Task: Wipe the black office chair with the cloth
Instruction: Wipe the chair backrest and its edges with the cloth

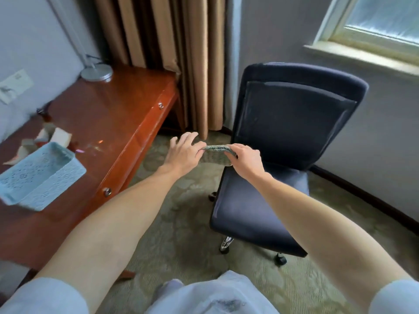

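Black office chair: on carpet, directly beyond and beneath the grip, seat under the right hand. Wooden desk: left of the grip. Cloth: stretched between both hands, left hand pinching one end, right hand clenched on the other.

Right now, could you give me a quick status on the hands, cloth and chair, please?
Both hands hold the cloth, left, right. Cloth off the chair. Nothing in the way.

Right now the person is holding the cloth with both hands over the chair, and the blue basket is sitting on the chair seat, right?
Not quite. The blue basket sits on the wooden desk, not the seat, as the head view shows. Both the left hand and right hand hold the cloth by the chair.
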`<state>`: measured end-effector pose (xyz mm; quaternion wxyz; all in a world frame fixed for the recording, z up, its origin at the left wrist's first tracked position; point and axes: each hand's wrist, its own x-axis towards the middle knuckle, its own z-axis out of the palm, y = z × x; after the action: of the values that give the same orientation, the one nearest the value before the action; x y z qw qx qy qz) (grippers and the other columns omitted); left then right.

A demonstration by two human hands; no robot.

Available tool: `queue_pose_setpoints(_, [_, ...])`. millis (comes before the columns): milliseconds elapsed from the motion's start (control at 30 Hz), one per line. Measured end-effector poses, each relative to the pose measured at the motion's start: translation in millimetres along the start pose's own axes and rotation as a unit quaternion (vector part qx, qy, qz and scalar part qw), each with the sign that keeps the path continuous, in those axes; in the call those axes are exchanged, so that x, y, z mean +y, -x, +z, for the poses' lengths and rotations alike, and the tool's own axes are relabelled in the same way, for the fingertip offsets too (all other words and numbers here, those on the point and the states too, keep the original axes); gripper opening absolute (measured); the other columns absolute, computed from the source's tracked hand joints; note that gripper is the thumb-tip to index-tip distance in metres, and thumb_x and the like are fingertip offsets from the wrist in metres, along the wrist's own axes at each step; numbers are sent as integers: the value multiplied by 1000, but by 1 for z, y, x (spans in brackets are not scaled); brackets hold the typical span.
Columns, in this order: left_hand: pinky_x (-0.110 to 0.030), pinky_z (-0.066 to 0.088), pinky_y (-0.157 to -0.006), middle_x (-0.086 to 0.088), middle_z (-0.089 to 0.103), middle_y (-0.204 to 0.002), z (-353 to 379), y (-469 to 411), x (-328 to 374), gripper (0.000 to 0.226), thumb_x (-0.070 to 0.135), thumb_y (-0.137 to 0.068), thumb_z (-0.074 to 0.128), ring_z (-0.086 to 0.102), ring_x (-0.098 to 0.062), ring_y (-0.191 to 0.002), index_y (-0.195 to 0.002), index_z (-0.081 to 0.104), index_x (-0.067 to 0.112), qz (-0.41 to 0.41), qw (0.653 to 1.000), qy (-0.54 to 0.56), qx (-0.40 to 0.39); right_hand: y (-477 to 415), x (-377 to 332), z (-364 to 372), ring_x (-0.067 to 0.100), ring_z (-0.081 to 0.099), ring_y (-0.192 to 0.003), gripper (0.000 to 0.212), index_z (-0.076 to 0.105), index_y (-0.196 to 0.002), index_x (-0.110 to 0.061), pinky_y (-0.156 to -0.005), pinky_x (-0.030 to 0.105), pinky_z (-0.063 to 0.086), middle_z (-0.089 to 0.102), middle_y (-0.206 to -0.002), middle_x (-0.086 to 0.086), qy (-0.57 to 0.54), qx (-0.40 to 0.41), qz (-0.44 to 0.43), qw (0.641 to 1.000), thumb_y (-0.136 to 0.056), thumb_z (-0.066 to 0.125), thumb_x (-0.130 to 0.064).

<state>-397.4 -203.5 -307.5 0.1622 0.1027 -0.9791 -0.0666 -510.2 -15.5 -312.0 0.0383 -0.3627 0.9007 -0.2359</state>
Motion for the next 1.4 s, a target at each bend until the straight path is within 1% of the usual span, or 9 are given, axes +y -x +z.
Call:
queue_pose_setpoints(200, [-59,28,-102,-14,48,-141,20,-67,45,23,22,-98,51,39,-29,-134,-115,67,19,42,999,18,-22,-18,63,-30,15,53,-113,31,62,-120,-36,-89,41,36,62,-120,-15,-15,26,61,998,-100,39,-44])
queue_pose_setpoints(400, [-59,27,-103,-12,43,-145,43,-125,56,25,22,-99,46,33,-27,-138,-117,63,19,63,997,36,-38,-47,88,-48,16,53,-113,28,64,-116,-29,-91,42,36,63,-118,-14,-30,51,112,992,-100,42,-38])
queue_pose_setpoints(533, [-59,27,-105,-11,41,-146,59,-169,51,26,24,-100,43,31,-26,-139,-118,61,18,78,995,49,-46,-74,95,-50,19,57,-93,24,64,-105,-28,-90,42,41,65,-95,-10,-66,74,154,983,-99,43,-36])
queue_pose_setpoints(800, [-58,26,-106,-11,41,-147,83,-271,26,28,31,-101,43,30,-27,-140,-120,61,20,138,985,94,-53,-155,106,-53,17,59,-77,27,66,-92,-22,-75,34,48,66,-82,-6,-87,131,229,961,-96,48,-41])
queue_pose_setpoints(933, [-56,23,-109,-12,39,-149,88,-314,19,30,32,-101,43,27,-27,-141,-125,61,25,167,978,99,-71,-185,110,-57,15,61,-80,24,67,-95,-27,-73,31,47,68,-84,-9,-114,176,256,944,-95,50,-44])
queue_pose_setpoints(1100, [-56,21,-112,-10,36,-152,95,-350,25,35,34,-102,43,25,-26,-143,-134,56,33,192,973,102,-81,-203,116,-60,9,64,-96,24,67,-114,-34,-86,28,50,71,-103,-12,-180,224,274,918,-95,52,-38])
queue_pose_setpoints(1200, [-56,21,-112,-10,34,-153,100,-366,37,37,35,-102,42,23,-25,-143,-137,53,36,189,972,105,-88,-211,123,-69,10,64,-92,23,69,-110,-29,-81,27,51,71,-98,-12,-225,241,284,900,-96,52,-33])
queue_pose_setpoints(1333, [-51,22,-111,-11,30,-156,106,-386,59,39,36,-102,39,20,-26,-144,-141,49,38,146,980,101,-91,-222,143,-86,10,63,-88,22,71,-106,-26,-65,20,50,70,-94,-9,-250,247,293,889,-96,52,-31])
queue_pose_setpoints(1400, [-51,21,-111,-12,30,-156,107,-395,69,40,35,-103,40,20,-27,-145,-141,48,37,148,982,86,-81,-226,157,-94,10,63,-88,21,71,-105,-27,-69,22,48,70,-94,-9,-245,254,288,890,-96,52,-31])
